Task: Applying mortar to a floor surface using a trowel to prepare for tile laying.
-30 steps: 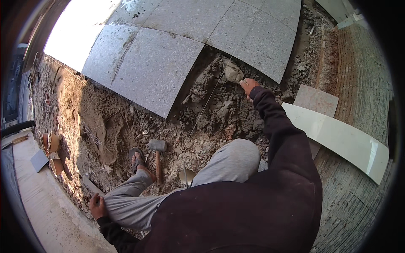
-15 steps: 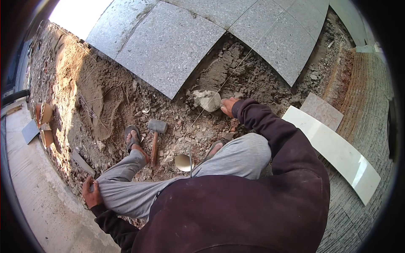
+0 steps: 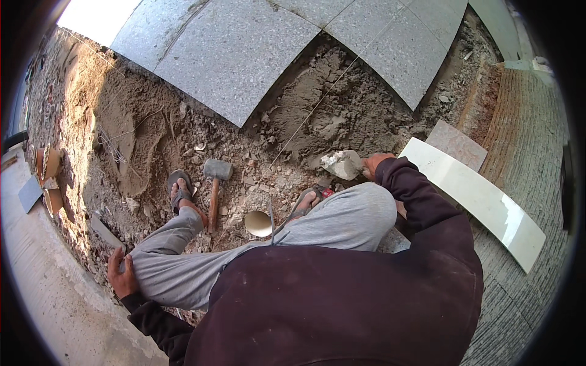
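Observation:
My right hand (image 3: 375, 165) grips a trowel (image 3: 342, 165), its blade coated in pale grey mortar, just below a spread patch of dark mortar (image 3: 323, 110). A thin string runs diagonally over that patch. My left hand (image 3: 123, 276) rests open at my left knee, holding nothing that I can see. A rubber mallet (image 3: 217, 170) with a wooden handle lies between my sandaled feet, near an open cream pipe end (image 3: 258, 224) set in the rubble.
Speckled grey tiles (image 3: 244, 55) cover the far side. A pink tile (image 3: 456, 143) and a long white slab (image 3: 476, 207) lie on the right. At left are broken terracotta pieces (image 3: 49, 168), a small grey-blue tile (image 3: 29, 194) and a concrete strip (image 3: 46, 274).
My right hand and the trowel have swept from the far mortar back toward me, then rightward near my right knee. The mortar surface looks flatter. My left hand still rests at my knee.

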### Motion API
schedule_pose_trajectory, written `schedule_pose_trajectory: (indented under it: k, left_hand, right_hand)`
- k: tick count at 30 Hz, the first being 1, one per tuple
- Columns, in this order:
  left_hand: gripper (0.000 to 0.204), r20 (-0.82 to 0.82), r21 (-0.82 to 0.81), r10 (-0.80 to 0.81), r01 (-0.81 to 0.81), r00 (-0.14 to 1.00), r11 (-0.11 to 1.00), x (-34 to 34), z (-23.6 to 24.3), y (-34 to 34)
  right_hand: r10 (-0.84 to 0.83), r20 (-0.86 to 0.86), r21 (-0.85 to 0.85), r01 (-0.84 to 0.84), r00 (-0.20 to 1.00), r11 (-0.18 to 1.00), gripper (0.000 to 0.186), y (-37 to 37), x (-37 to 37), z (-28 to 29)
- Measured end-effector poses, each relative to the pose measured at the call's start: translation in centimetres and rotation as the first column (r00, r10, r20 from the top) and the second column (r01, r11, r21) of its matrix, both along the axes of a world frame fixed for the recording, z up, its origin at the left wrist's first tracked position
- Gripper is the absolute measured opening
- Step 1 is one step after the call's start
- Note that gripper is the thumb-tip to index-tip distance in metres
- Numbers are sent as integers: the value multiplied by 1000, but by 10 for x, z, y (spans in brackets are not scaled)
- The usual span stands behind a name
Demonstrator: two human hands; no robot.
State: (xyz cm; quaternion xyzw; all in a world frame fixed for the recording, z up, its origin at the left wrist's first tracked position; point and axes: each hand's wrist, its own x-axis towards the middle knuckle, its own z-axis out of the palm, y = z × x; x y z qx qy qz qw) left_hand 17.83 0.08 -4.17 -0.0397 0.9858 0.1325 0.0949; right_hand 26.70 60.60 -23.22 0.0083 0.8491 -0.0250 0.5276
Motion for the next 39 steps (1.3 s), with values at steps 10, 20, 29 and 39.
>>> schedule_pose_trajectory:
  k: [10, 20, 29, 39]
  left_hand:
    - [29, 58, 17, 61, -63, 996, 998, -3, -1, 4]
    - [20, -184, -90, 18, -35, 983, 995, 10, 2, -3]
    - [22, -372, -281, -170, 64, 913, 958, 16, 7, 2]
    - [18, -63, 213, -136, 147, 989, 966, -90, -8, -54]
  right_hand:
    - [-107, -415, -27, 106, 903, 994, 25, 12, 46, -37]
    - [-199, -599, 98, 317, 776, 943, 27, 20, 71, -57]
    - [-294, -544, 150, 436, 786, 887, 26, 3, 43, -30]
    - [-537, -435, 281, 675, 723, 682, 31, -72, 24, 132]
